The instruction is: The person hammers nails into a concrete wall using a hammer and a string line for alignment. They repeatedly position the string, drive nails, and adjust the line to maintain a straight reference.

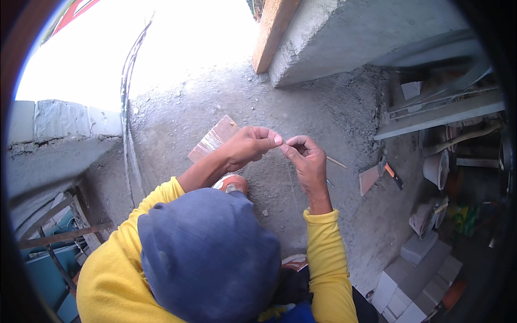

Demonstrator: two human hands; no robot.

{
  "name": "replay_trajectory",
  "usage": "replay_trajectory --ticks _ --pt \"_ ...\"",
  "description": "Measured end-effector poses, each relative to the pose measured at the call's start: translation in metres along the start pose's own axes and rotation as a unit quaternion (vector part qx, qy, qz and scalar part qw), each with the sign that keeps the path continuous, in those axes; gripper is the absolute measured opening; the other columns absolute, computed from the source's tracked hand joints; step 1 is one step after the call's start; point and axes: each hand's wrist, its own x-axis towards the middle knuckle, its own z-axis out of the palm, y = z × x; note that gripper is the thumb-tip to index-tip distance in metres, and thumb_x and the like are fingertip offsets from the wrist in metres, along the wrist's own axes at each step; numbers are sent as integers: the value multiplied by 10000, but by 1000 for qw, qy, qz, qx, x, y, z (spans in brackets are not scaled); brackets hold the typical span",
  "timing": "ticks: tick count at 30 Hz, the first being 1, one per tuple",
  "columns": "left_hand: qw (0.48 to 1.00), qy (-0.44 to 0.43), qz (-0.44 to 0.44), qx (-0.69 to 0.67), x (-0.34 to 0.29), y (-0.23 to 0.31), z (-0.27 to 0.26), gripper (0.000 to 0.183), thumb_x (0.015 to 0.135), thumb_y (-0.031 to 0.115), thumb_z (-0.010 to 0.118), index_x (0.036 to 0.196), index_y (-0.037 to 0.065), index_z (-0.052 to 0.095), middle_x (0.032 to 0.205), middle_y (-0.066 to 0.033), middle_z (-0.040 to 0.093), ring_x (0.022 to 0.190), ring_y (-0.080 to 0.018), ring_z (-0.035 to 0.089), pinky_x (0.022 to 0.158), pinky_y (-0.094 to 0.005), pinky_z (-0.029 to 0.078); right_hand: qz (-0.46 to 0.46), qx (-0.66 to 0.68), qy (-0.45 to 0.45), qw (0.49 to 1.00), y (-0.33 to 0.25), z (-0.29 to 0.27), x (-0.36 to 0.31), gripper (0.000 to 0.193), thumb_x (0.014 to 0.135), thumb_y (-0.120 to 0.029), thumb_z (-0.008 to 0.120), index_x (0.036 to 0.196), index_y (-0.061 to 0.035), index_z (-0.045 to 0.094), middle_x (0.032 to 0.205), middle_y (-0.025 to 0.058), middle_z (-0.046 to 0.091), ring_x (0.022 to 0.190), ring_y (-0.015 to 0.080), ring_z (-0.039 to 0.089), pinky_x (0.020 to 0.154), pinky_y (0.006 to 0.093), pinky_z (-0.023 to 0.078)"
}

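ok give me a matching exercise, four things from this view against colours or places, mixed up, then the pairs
Things
1 right sleeve
2 head covering
3 flat board with shiny wrapping
4 stacked pale blocks

Matches
A lower right of the picture
B dark blue
C next to the left hand in the picture
D yellow

Pairs: 1-D, 2-B, 3-C, 4-A

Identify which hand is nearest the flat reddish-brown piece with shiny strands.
The left hand: in this view, its wrist side overlaps the edge of the flat piece. The right hand is farther right, clear of it.
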Motion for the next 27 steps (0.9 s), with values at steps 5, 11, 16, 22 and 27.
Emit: replay_trajectory --ticks 5,11,16,22,27 --pt "1000 -10 15 -11 2 -3 -2 193 1000 301 727 1005 108 727 703 121 491 580 -11 333 508 -212 224 -137 -141 39 980 3 3 3 109 899 -52 802 978 -20 735 904 30 719 866 100 657 762 264 526" --pt "999 24 24 12 4 -4 -2 167 996 290 733 1001 123 730 710 120 501 585 -10 335 512 -208 220 -168 -224 51 959 3 3 4 70 903 -55 790 924 -25 730 875 28 684 782 115 628 704 261 495" --pt "1000 25 17 -1 5 -5 2 167 986 290 748 999 124 729 717 118 518 579 -8 337 499 -210 226 42 148 2 988 11 -3 4 52 955 -83 749 982 -72 707 883 -34 622 756 65 552 681 211 438" --pt "998 57 7 9 5 -4 5 199 977 303 760 1038 114 749 719 113 527 564 -12 333 491 -209 235 71 269 1 960 16 -8 8 86 998 -134 712 1061 -83 681 875 -54 591 743 42 494 670 195 411" --pt "991 99 9 85 12 -3 21 236 977 308 760 1096 105 767 737 108 557 580 -14 354 514 -206 265 69 228 20 971 17 -10 8 108 993 -148 723 1063 -76 683 861 -64 586 735 26 491 641 177 382"
